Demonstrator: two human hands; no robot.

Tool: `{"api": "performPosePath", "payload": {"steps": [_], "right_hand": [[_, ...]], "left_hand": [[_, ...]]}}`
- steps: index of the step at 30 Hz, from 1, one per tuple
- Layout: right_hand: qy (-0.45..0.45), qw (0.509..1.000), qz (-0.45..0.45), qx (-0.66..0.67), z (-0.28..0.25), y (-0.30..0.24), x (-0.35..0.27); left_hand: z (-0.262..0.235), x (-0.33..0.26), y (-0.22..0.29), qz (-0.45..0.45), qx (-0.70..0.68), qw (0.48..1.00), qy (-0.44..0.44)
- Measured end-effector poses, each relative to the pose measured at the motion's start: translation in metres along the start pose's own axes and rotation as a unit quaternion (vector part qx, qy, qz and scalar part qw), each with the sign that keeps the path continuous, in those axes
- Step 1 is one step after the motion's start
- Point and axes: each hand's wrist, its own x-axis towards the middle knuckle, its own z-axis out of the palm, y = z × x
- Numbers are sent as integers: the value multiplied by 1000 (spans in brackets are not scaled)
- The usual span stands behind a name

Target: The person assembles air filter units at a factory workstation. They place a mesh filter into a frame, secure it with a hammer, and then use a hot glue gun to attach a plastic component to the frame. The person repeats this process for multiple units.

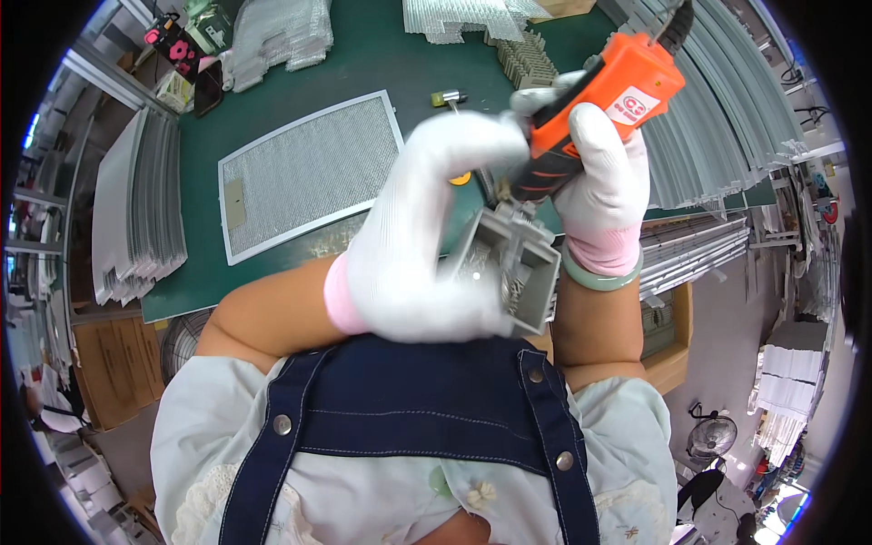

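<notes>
My right hand (604,177), in a white glove with a pink cuff, is wrapped round an orange and black corded power tool (607,100). The tool is tilted, its cord end up and to the right. Close below its lower end is a small grey open box (543,292) with small metal pieces inside; whether the two are joined is unclear. My left hand (400,236), gloved likewise, curves round the left side of the tool and box. Motion smears its fingers, so any grip or pinched piece cannot be made out.
On the green table (318,82) lies a framed mesh panel (313,168). A hammer-like tool (450,97) lies beyond it. Stacked panels stand left (141,209) and thin metal panels right (718,118). Bubble wrap (280,36), a phone (208,88) and small tan parts (525,62) lie farther back.
</notes>
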Motion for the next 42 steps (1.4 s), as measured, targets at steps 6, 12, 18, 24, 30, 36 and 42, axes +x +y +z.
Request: {"api": "performPosePath", "payload": {"steps": [6,12,18,24,30,36,42], "right_hand": [[79,990,22,-114,-8,-16,-8],[89,985,102,-109,-10,-9,-22],[87,993,79,-32,-18,-1,-20],[104,987,107,-61,-36,18,-33],[108,972,152,-144,-49,24,-25],[108,992,58,8,-50,24,-41],[119,986,115,-12,-65,45,-43]], "left_hand": [[-4,-17,-11,94,226,962,-119],[7,-32,-26,46,146,979,-132],[8,-23,-30,93,171,970,-147],[15,-30,-50,37,186,970,-155],[19,-25,-68,17,217,963,-159],[24,-28,-63,76,153,972,-162],[29,-39,-78,18,182,970,-159]]}}
